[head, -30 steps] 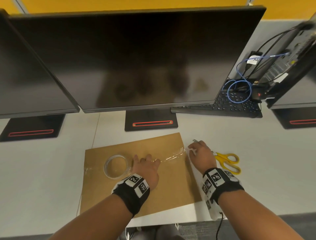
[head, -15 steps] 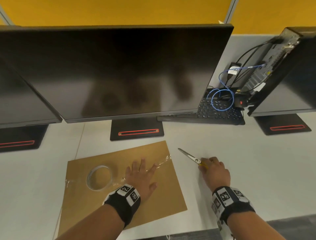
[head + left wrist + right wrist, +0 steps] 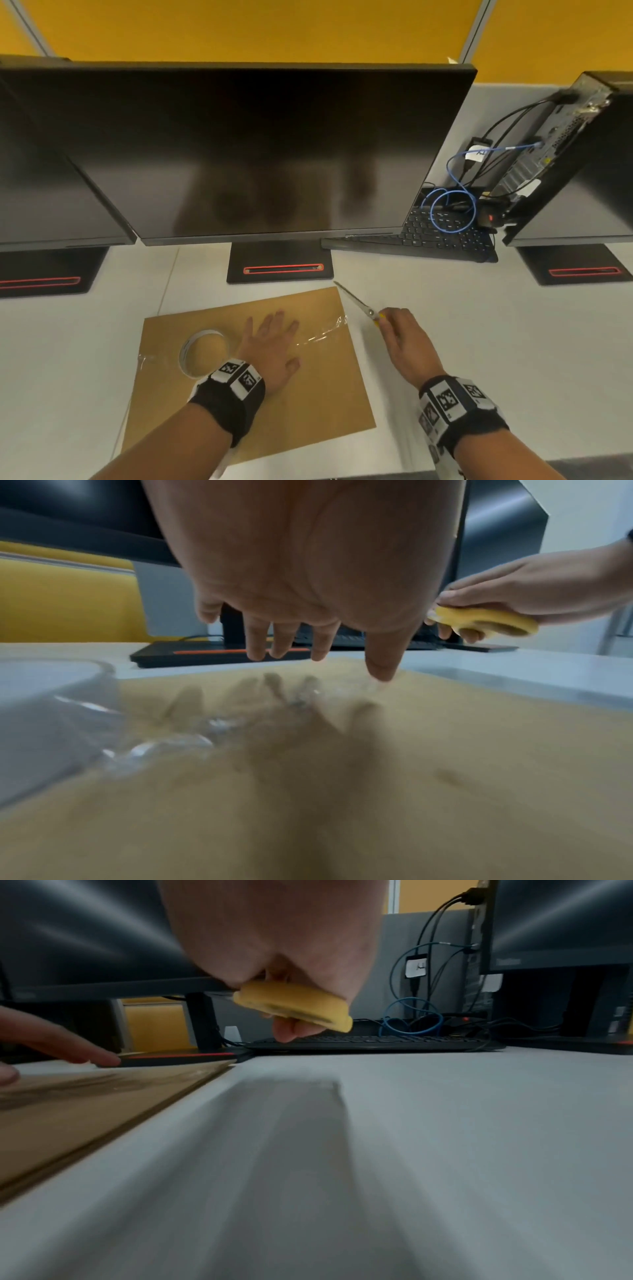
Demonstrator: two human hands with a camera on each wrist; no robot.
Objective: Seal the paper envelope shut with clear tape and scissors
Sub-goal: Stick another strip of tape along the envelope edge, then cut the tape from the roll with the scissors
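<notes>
A brown paper envelope (image 3: 308, 404) lies flat on the white desk. A roll of clear tape (image 3: 202, 353) rests on its left part, and a crinkled strip of tape (image 3: 325, 334) runs from the roll toward the envelope's right edge. My left hand (image 3: 274, 346) is spread over the envelope with straight fingers, beside the roll and just above the paper (image 3: 377, 791). Off the envelope's right edge, my right hand (image 3: 404, 339) grips the yellow-handled scissors (image 3: 363, 306), blades together and pointing up-left. The yellow handle (image 3: 294, 1004) sits inside my curled fingers.
A large black monitor (image 3: 239, 154) on a stand (image 3: 279, 265) stands close behind the envelope. Another monitor (image 3: 44, 192) is at left. A black keyboard (image 3: 428, 236), blue cable loops and a small computer (image 3: 565, 137) sit at back right. The desk edge runs near my forearms.
My right hand let go of the tape end, picked up the scissors and now holds them lifted off the desk beside the envelope. My left hand opened flat and spread on the envelope.
</notes>
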